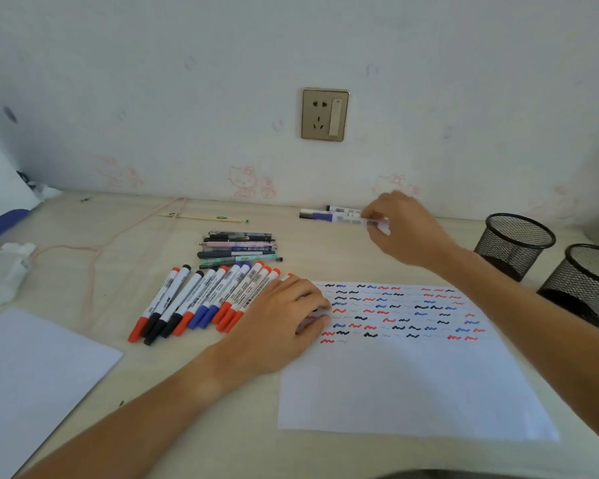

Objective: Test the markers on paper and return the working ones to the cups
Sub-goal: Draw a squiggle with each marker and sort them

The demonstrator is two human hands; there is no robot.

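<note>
Your right hand [400, 226] pinches a marker [353, 220] at the far edge of the table [222, 409], beside another marker [339, 209] lying by the wall. Your left hand [284, 319] rests with curled fingers on the left edge of the scribbled paper [412, 382], next to the row of markers [204, 299]. Two mesh cups [514, 243] stand at the right.
</note>
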